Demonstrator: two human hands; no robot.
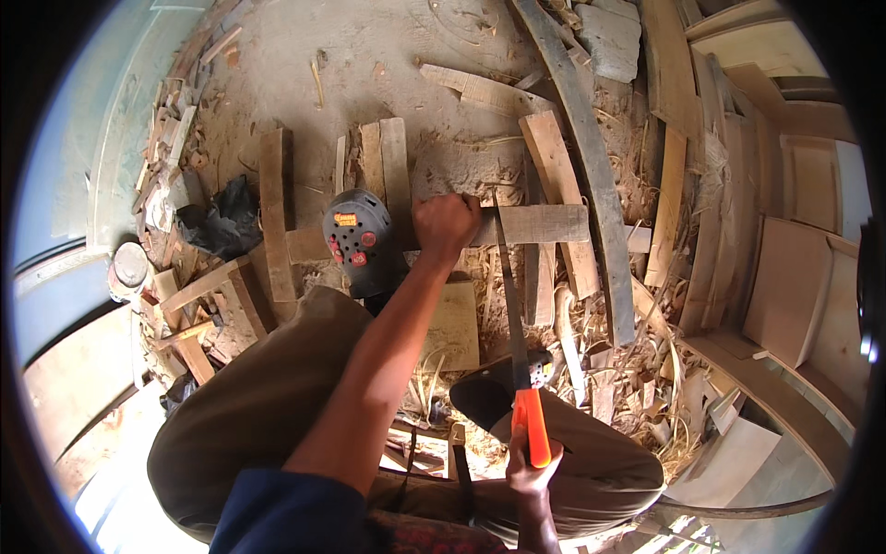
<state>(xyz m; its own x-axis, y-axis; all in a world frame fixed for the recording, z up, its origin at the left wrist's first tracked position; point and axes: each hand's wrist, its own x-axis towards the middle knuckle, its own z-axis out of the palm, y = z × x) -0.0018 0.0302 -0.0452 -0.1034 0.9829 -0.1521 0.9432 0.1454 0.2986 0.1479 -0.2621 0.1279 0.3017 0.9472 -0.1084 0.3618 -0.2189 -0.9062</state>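
My right hand (pixel 532 460) is wrapped round the orange handle of a handsaw (pixel 511 295). Its dark blade runs away from me and lies across a wooden board (pixel 544 224), right of my left hand. That board lies crosswise over other pieces of wood. My left hand (pixel 448 222) is closed over the board, pressing on it just left of the blade; its fingertips are partly hidden. Beside this hand, my left foot in a dark clog (pixel 354 231) rests on the board. The blade's far end reaches past the board's far edge.
Wood offcuts (pixel 276 194) and shavings litter the dusty floor. A long dark plank (pixel 591 175) slants along the right. Wooden panels (pixel 789 286) stand at the far right. A black plastic bag (pixel 223 220) and a round tin (pixel 131 265) lie at left. A concrete block (pixel 609 42) sits at the back.
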